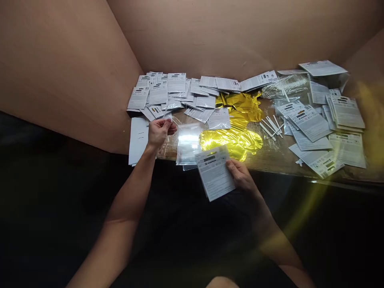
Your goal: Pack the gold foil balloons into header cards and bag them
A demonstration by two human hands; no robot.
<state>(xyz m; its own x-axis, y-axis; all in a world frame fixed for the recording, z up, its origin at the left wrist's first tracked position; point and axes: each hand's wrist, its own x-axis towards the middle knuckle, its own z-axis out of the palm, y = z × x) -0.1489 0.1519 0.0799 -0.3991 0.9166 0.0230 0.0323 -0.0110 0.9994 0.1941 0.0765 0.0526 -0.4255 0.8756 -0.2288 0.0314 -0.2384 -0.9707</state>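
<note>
My left hand (159, 132) is closed in a pinch on the edge of a clear plastic sleeve (171, 138) at the table's front left. To its right, a stack of clear sleeves (187, 144) lies on the table. My right hand (240, 176) grips a white printed instruction sheet (214, 173) by its right edge, held over the table's front edge. Just beyond the sheet lies a shiny gold foil balloon (232, 140), flat on the table.
Many white printed packets (168, 94) are spread across the back left, more (327, 120) on the right. More gold foil (241, 105) lies at mid back, with several white sticks (271, 126) beside it. Brown walls (210, 36) close off the back and left.
</note>
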